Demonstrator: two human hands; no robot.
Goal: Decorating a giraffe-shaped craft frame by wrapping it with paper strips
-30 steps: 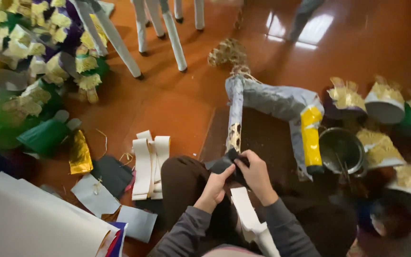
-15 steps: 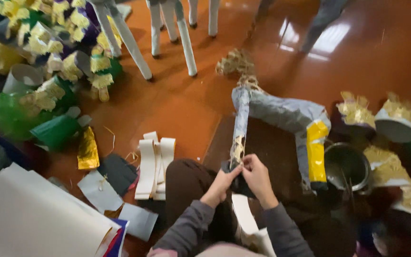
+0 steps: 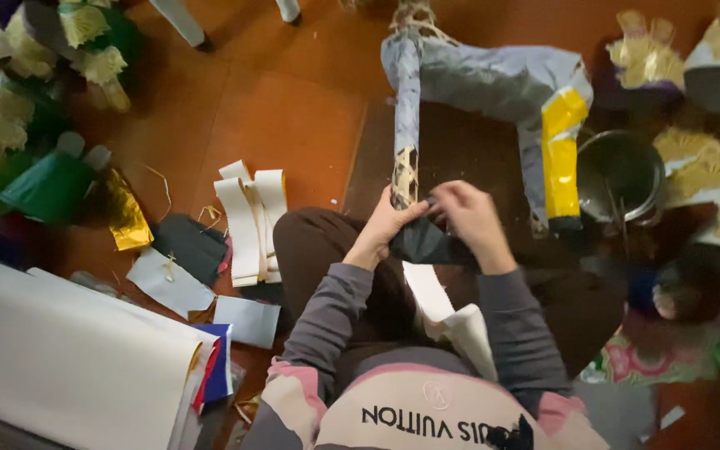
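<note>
Hands (image 3: 431,221) still on dark paper (image 3: 427,246)

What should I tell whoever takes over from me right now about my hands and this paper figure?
Left hand: holds the bottom of the figure's near leg, where bare frame shows.
Right hand: pinches a dark sheet of paper against that leg end.
Paper figure: lies on the floor; body grey, far leg with a yellow band.
Nearby: white paper strips, a metal bowl, a big white sheet.
Done: most of the figure is covered.
Left: the near leg's bare end.
</note>
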